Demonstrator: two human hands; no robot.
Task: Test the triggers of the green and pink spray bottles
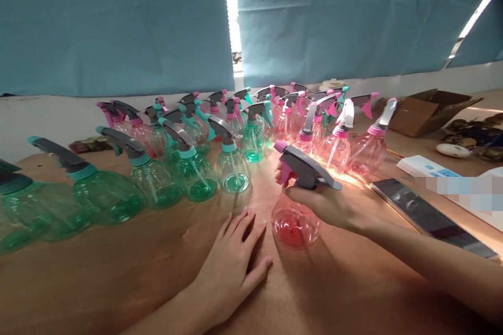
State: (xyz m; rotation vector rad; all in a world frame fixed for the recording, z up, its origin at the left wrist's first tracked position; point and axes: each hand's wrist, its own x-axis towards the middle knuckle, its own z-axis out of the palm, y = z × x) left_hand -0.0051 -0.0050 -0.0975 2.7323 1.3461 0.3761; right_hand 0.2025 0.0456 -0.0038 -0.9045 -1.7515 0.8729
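Observation:
My right hand is wrapped round the neck of a pink spray bottle with a grey and pink trigger head. The bottle stands upright on the brown table in front of me. My left hand lies flat on the table just left of that bottle, fingers stretched out and holding nothing. Behind them stand several green spray bottles on the left and several pink spray bottles on the right.
A cardboard box sits at the back right. A white power strip and a dark flat panel lie on the right. Blue curtains hang behind the table, with a bright gap between them.

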